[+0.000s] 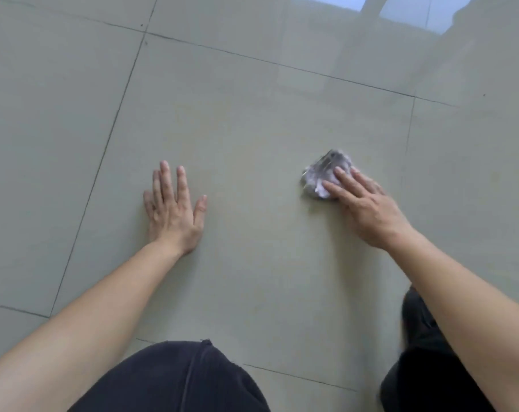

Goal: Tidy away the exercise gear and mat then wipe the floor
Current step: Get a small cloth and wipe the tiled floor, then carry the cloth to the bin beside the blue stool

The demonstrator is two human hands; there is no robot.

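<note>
Partly blurred, the crumpled wipe (326,176) is hard to make out: a whitish-grey wad, paper or cloth I cannot tell, its near half hidden under the right hand (368,209). That hand lies flat on it, fingers (345,181) stretched out and slightly spread, pressing the wad against the tiled floor (252,120) rather than curling round it. The left hand (175,212) is well apart from the wad, palm down on the bare tile, fingers straight and a little fanned, holding nothing. Both forearms run off the lower edge, and dark trousers (178,382) are cut off at the bottom. Pale window glare washes out the top right corner.
</note>
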